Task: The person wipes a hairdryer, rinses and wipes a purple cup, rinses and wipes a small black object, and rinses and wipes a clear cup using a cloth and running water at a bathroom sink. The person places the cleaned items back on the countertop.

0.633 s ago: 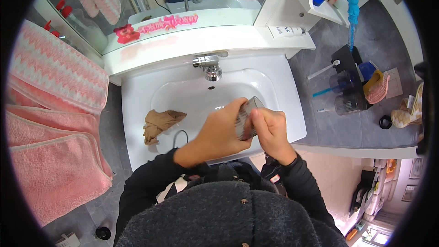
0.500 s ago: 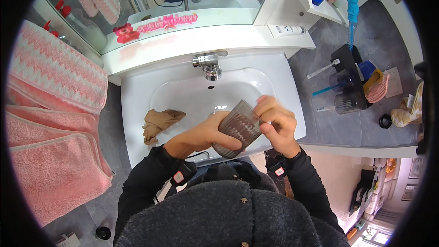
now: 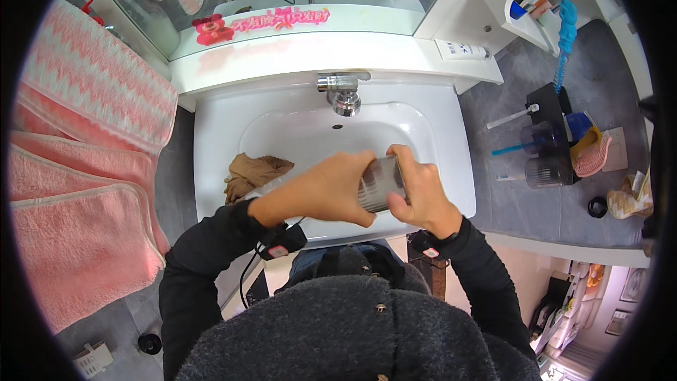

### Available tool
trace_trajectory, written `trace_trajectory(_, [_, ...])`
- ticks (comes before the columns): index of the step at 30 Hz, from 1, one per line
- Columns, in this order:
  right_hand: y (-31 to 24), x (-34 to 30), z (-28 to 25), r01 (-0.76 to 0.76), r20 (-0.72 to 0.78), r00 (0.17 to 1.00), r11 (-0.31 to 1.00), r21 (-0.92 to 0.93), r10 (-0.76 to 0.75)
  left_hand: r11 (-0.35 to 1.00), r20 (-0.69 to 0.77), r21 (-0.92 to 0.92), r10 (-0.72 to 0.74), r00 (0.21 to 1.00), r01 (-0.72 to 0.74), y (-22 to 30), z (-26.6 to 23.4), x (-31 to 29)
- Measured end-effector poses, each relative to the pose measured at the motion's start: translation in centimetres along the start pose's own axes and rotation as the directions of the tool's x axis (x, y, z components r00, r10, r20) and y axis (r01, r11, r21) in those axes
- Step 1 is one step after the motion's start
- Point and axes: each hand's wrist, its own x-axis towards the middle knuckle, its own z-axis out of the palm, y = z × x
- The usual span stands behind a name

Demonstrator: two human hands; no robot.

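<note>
A ribbed, see-through grey cup (image 3: 381, 185) lies on its side between my two hands, above the front part of the white sink (image 3: 448, 141). My left hand (image 3: 328, 187) is wrapped round one end, its back toward me. At the other end my right hand (image 3: 425, 196) grips the cup with thumb and fingers on opposite sides. The end under the left palm is hidden. A crumpled brown cloth (image 3: 255, 173) rests at the left of the basin, close by my left forearm.
A chrome faucet (image 3: 345, 99) stands at the back of the sink. Pink towels (image 3: 84, 240) hang on the left. On the right, a dark wall holder (image 3: 553, 134) carries toothbrushes and cups. A white tube (image 3: 462, 50) lies on the ledge below the mirror.
The cup has tipped from a slant to nearly level. My right hand has moved from its rim to a fuller grip on its end; my left has shifted round it. The view has shifted slightly.
</note>
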Motion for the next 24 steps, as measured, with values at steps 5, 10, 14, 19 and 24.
trace_trajectory(5, [1.2,1.0,3.4,-0.195,-0.087,0.976,0.98,0.045,0.199,0.863,-0.394,0.497,0.321,0.861,-0.095,-1.9,3.5,0.3])
trace_trajectory(10, [8.0,4.4,4.7,-0.221,0.146,0.971,0.944,0.245,0.19,0.986,-0.3,-0.159,-0.102,0.949,0.056,-6.8,4.4,0.6])
trace_trajectory(14, [12.8,10.7,7.0,-0.549,0.231,0.778,0.454,0.702,0.584,0.714,-0.249,-0.688,-0.4,0.882,0.13,-10.9,4.9,3.4])
trace_trajectory(19, [14.4,16.5,8.6,-0.547,0.327,0.723,0.215,0.809,0.609,0.167,0.0,-0.981,-0.525,0.851,0.103,-13.9,4.1,6.2])
trace_trajectory(24, [13.7,17.8,9.3,-0.447,0.179,0.765,0.309,0.84,0.619,0.068,0.034,-0.994,-0.515,0.857,0.081,-13.9,4.0,7.2])
